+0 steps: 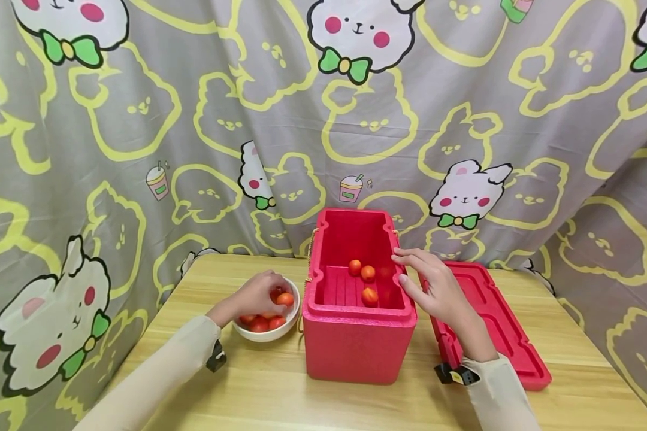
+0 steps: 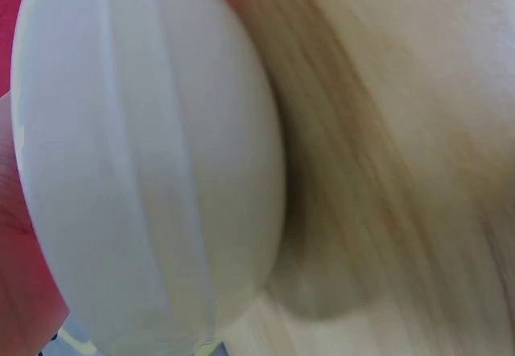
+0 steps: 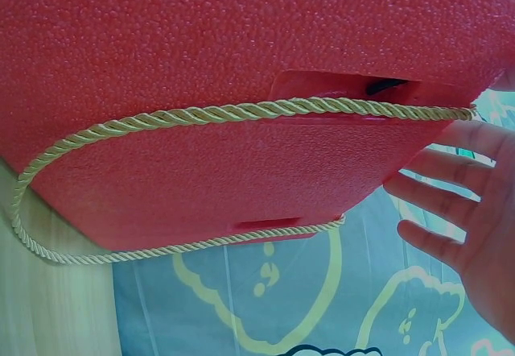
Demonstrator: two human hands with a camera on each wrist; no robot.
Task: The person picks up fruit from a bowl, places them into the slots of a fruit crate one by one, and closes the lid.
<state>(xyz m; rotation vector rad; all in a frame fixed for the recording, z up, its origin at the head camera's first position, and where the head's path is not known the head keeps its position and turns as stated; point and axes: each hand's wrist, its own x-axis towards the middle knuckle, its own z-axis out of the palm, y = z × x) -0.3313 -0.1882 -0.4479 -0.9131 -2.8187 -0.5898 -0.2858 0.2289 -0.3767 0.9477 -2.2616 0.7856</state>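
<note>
A red foam box (image 1: 356,341) stands open in the middle of the wooden table, with three small tomatoes (image 1: 368,273) on its floor. Left of it a white bowl (image 1: 274,335) holds several more tomatoes. My left hand (image 1: 272,297) reaches into the bowl, and its fingers curl round one orange-red tomato (image 1: 285,299). My right hand (image 1: 410,269) hovers open by the box's right rim, fingers straight and holding nothing. The left wrist view shows only the bowl's outer wall (image 2: 145,171), blurred. In the right wrist view the box's side (image 3: 225,50) and its gold rope handle (image 3: 241,113) sit beside my straight fingers (image 3: 438,199).
The box's red lid (image 1: 496,329) lies flat on the table (image 1: 280,395) to the right of the box, under my right forearm. A grey curtain with cartoon rabbits (image 1: 194,120) hangs close behind the table. Bare wood runs along the front edge.
</note>
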